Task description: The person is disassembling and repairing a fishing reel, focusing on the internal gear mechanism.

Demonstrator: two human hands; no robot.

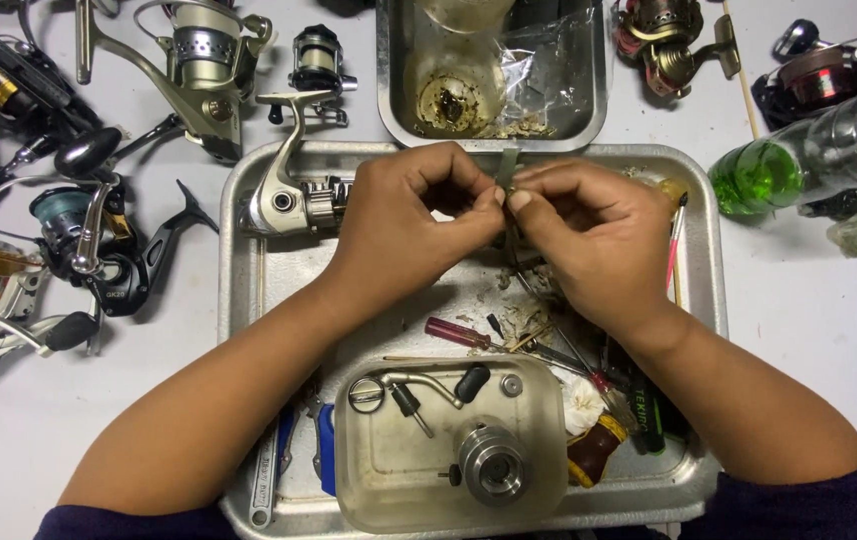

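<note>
My left hand (404, 215) and my right hand (589, 230) meet over a metal tray (239, 300), fingertips pinched together on a small metal reel part (507, 175) between them. A silver spinning reel body (294, 195) lies in the tray just left of my left hand, partly hidden by it. In front of my wrists sits a clear plastic tub (449, 445) holding a reel spool, a handle and small parts. A red-handled screwdriver (459, 333) and other tools lie in the tray under my right wrist.
Several fishing reels (99, 240) crowd the white table at left and along the back. A second metal tray (494, 70) with plastic bags stands behind. A green-tinted plastic bottle (809, 155) lies at right. A wrench (267, 470) and blue-handled pliers lie at the tray's front left.
</note>
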